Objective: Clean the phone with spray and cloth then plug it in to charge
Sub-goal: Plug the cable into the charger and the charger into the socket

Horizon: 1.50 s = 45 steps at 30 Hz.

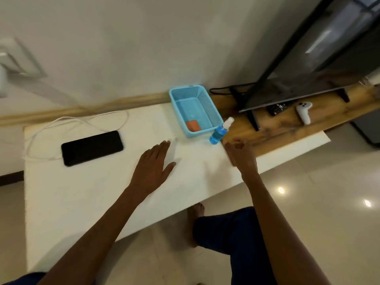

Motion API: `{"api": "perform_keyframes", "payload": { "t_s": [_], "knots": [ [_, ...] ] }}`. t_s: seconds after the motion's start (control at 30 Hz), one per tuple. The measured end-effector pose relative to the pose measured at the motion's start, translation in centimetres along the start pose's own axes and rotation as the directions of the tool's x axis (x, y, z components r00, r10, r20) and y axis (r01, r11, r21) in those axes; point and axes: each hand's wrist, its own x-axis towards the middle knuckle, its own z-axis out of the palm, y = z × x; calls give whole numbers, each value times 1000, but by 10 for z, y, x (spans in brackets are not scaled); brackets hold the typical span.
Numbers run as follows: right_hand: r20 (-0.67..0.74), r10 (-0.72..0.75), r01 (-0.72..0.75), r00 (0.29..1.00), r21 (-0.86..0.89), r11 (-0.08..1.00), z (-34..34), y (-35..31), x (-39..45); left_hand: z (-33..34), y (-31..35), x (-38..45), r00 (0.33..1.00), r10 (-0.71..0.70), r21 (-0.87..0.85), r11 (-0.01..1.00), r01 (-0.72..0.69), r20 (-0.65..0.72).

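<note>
A black phone (pixel 92 148) lies screen up on the white table (pixel 82 192), at its left. A white charging cable (pixel 82 120) loops behind the phone, its end by the phone's left edge. A blue spray bottle (pixel 219 133) with a white nozzle stands at the table's right, beside a light blue basket (pixel 207 103) that holds an orange folded cloth (pixel 193 125). My left hand (pixel 153 167) rests flat on the table with fingers apart, right of the phone. My right hand (pixel 240 154) hovers just below the bottle, fingers loosely curled and blurred, holding nothing.
A wooden shelf (pixel 287 124) runs right of the table and carries a TV (pixel 308 58), a black remote (pixel 277 109) and a white controller (pixel 304 112). A wall socket (pixel 12 58) is at the far left. My leg and foot are on the tiled floor below.
</note>
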Motion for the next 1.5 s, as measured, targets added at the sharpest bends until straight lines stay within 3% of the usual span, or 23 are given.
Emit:
{"api": "perform_keyframes", "payload": {
  "t_s": [0.23,0.47,0.67,0.87,1.0,1.23,1.5],
  "knots": [
    [-45,-187,188,981,21,982,4,-14,22,5,57,41,999,-45,-18,999,45,-6],
    [11,-185,185,983,-102,977,10,-10,37,3,90,82,973,-219,-78,974,212,-80],
    [-16,-198,190,980,-205,960,3,-8,43,5,95,93,948,-311,-7,950,311,-63],
    [-4,-211,211,977,-13,977,6,-35,65,1,84,98,953,-295,-130,950,285,-73],
    [-37,-210,213,977,116,970,24,-66,96,-5,69,101,953,-301,-102,949,297,-20],
    [2,-335,329,942,-188,925,61,-95,147,-8,53,114,976,-219,40,975,219,-10],
    [25,-331,328,943,-225,917,77,-107,176,-11,52,122,982,-180,59,982,177,60]
  ]
}}
